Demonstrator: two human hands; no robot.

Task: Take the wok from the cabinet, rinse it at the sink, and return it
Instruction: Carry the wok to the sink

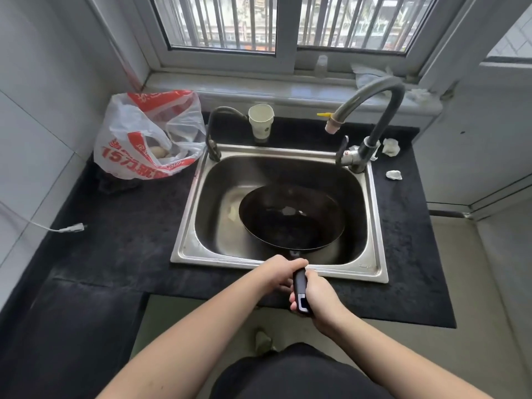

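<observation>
The black wok (290, 218) sits inside the steel sink (184, 226), tilted slightly, with a little water glinting in its bowl. Its black handle (300, 286) sticks out over the sink's front rim toward me. My left hand (280, 273) grips the handle near the wok. My right hand (316, 298) grips the handle's end, fingers curled around it. The grey curved faucet (374, 110) rises at the sink's back right; its pink nozzle hangs above the sink's back right part. No water stream is visible.
A red-and-white plastic bag (146, 133) lies on the black counter left of the sink. A paper cup (261, 120) stands behind the sink. Crumpled tissues (390, 146) lie at the right. A white plug and cord (72, 227) rest at the left.
</observation>
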